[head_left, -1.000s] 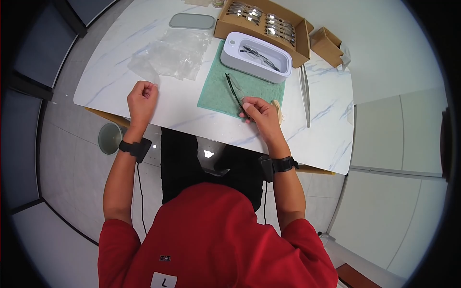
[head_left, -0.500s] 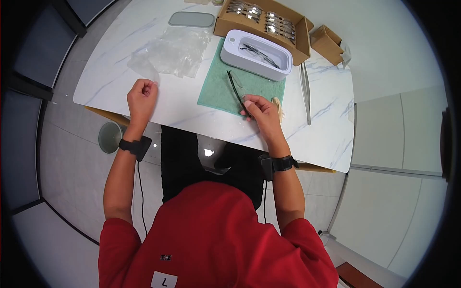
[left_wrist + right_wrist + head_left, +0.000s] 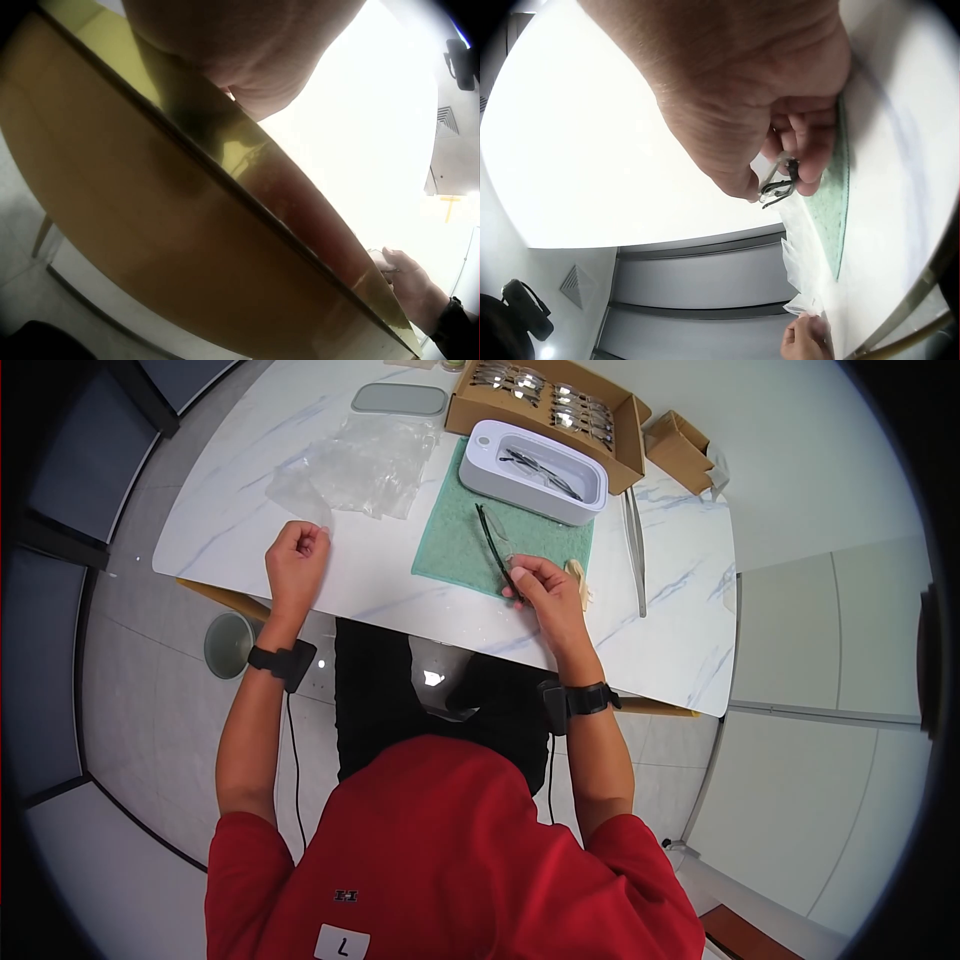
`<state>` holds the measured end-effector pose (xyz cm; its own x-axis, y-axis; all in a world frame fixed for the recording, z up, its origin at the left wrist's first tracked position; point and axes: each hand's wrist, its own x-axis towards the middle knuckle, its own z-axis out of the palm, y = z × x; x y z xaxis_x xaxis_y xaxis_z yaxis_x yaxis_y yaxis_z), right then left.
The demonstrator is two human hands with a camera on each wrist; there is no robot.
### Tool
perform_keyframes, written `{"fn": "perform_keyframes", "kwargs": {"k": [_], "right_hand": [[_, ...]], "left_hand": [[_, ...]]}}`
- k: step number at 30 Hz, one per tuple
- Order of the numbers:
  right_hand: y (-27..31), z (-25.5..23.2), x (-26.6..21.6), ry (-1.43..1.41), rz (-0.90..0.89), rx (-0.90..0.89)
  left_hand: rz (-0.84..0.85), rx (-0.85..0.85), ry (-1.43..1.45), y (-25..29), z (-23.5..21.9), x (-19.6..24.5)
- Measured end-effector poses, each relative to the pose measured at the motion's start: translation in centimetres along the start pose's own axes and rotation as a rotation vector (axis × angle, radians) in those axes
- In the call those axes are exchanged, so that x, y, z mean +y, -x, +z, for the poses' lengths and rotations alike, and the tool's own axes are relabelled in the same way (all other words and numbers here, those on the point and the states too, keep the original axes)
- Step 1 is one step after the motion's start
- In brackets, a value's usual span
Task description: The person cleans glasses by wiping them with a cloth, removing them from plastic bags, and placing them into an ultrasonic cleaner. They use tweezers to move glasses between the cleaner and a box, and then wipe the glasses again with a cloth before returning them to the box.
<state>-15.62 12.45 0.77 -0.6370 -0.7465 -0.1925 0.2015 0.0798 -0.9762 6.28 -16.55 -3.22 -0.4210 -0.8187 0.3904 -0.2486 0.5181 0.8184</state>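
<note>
In the head view my right hand (image 3: 548,592) pinches a pair of glasses (image 3: 490,538) with dark temples between thumb and fingers, over the front of the green cloth (image 3: 445,555). In the right wrist view the glasses (image 3: 778,187) show end-on at the fingertips. Over at the table's left front edge, my left hand (image 3: 297,565) is curled, its thumb and forefinger pinching the corner of a clear plastic bag (image 3: 318,510). Behind the cloth's middle, a white ultrasonic cleaner (image 3: 520,497) stands uncovered with dark-framed glasses (image 3: 540,475) in its basin.
A cardboard box (image 3: 628,465) at the back holds rows of glasses. More clear bags (image 3: 370,465) lie left of the cloth, before a grey lid (image 3: 400,399). Long tweezers (image 3: 637,560) and a pale crumpled item (image 3: 578,582) lie right. A small carton (image 3: 680,455) stands back right.
The head view has shifted slightly, so the table sits a little higher. Both hands keep their places and grips, with the glasses turned only slightly.
</note>
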Motion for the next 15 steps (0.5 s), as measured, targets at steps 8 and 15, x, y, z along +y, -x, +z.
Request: {"fn": "perform_keyframes", "kwargs": {"k": [8, 15], "right_hand": [[-0.01, 0.02, -0.03, -0.005, 0.006, 0.005], [-0.06, 0.02, 0.01, -0.008, 0.011, 0.011]], "left_hand": [[-0.001, 0.002, -0.002, 0.00, 0.04, -0.13], [-0.009, -0.004, 0.006, 0.00, 0.04, -0.24]]}}
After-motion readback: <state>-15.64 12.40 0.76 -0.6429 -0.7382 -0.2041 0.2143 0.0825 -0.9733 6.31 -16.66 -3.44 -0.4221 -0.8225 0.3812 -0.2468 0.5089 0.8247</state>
